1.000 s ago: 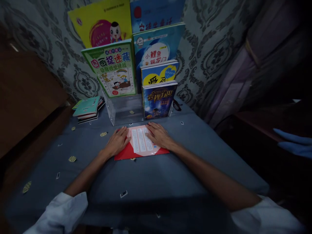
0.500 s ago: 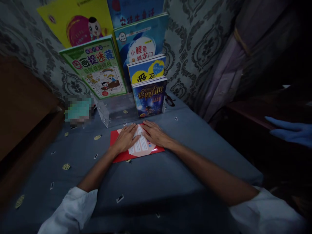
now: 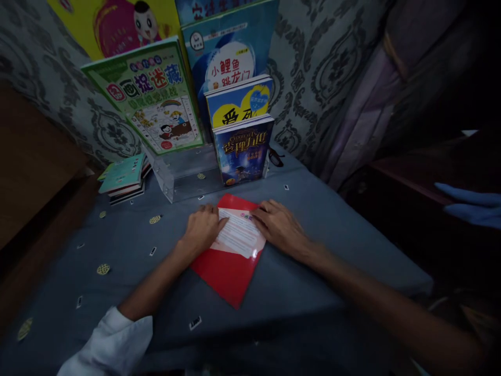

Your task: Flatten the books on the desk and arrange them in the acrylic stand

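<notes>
1. Tabletop, grey-blue cloth [image 3: 313, 271] with pineapple print; extends beneath and in front of the clear book rack [image 3: 166, 180].
2. Clear book rack, stepped, its back to the patterned wall [image 3: 332, 57]. Six covers show upright in it: yellow [image 3: 82, 26] and green [image 3: 156, 99] on its left; two blue ones [image 3: 203, 9] [image 3: 230, 65], a blue-and-yellow one [image 3: 235, 107] and a dark-blue one [image 3: 245, 151] on its right. These appear already placed.
3. Red booklet [image 3: 229, 271], pale printed panel uppermost; on the cloth just in front of the rack, turned cornerwise, one corner towards the wearer. Not racked; it alone is in hand.
4. Small-book stack [image 3: 125, 175], teal cover on top; left of the rack, outside it.
5. Right hand [image 3: 282, 227], in front of the rack's right part; narrow, fingers and thumb closed at the booklet's right edge.
6. Left hand [image 3: 201, 230], in front of the rack's middle; narrow, thumb over the panel, holding the left edge. Dim light; whether fingers reach underneath cannot be told.
7. Dark-framed glasses [image 3: 276, 157], just right of the rack.
</notes>
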### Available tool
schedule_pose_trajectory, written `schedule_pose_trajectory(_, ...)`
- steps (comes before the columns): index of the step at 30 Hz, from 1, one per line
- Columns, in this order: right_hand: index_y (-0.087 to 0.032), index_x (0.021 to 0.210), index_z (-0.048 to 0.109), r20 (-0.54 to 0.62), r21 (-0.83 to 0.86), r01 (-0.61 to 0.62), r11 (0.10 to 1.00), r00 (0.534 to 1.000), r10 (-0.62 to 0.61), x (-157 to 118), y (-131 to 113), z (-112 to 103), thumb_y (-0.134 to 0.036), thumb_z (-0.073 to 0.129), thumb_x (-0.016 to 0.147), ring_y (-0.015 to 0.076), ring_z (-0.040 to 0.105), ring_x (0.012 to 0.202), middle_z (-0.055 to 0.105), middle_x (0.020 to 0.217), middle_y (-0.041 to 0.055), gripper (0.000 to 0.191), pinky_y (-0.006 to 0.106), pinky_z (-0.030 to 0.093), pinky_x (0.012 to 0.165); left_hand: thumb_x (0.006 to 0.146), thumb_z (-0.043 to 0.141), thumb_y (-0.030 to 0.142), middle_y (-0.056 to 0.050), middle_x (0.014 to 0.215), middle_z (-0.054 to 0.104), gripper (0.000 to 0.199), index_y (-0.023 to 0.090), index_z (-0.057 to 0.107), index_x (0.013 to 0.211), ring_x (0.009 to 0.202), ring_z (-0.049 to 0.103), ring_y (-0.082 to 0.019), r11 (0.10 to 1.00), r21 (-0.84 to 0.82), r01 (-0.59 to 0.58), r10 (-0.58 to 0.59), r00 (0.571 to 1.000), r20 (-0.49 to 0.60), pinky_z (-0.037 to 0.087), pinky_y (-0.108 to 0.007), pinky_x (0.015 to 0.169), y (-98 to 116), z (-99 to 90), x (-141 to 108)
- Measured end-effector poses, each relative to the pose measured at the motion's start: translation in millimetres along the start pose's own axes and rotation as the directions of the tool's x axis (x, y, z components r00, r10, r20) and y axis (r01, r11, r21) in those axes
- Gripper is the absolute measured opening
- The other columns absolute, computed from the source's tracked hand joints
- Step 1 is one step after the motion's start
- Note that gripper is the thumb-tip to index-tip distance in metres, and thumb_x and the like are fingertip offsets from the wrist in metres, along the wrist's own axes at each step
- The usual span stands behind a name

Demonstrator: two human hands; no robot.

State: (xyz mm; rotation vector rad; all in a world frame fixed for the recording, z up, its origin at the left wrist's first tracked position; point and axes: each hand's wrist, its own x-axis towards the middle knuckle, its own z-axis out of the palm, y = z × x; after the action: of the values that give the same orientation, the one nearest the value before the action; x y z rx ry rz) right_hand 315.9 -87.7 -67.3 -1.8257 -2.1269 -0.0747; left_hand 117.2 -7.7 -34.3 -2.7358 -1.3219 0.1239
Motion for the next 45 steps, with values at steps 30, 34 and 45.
schedule_pose_trajectory(30,-0.019,0.112,0.070,-0.155,0.358,0.205,0.911,0.975,-0.158,6,29,11,-0.023,0.048,0.098,0.0297,0.063,0.118,0.069,0.121,0.0142,0.027,0.053,0.058,0.094,0.102,0.045,0.028,-0.010,0.094,0.072,0.019,0.016,0.058,0.108,0.083,0.072,-0.025,0.975,-0.213,-0.062,0.090,0.988,0.122,0.052,-0.031,0.067,-6,-2.0,-2)
schedule_pose_trajectory(34,-0.019,0.116,0.068,-0.168,0.321,0.292,0.901,0.954,-0.249,16,30,20,-0.021,0.046,0.098,0.0298,0.061,0.121,0.068,0.121,0.0150,0.029,0.053,0.057,0.096,0.101,0.047,0.027,-0.012,0.109,0.069,0.017,0.018,0.060,0.102,0.102,0.068,-0.028,0.989,-0.067,-0.132,0.127,0.988,-0.087,0.057,-0.036,0.078,-8,10.9,-7)
schedule_pose_trajectory(45,-0.015,0.121,0.066,-0.186,0.068,0.048,0.997,0.982,-0.035,5,35,21,-0.026,0.045,0.098,0.0359,0.062,0.106,0.064,0.123,0.0208,0.033,0.054,0.056,0.081,0.102,0.040,0.028,-0.019,0.138,0.062,0.033,0.011,0.058,0.125,0.130,0.058,-0.030,0.960,-0.080,-0.268,0.234,0.926,-0.296,0.045,-0.052,0.112,-20,38.1,-5)
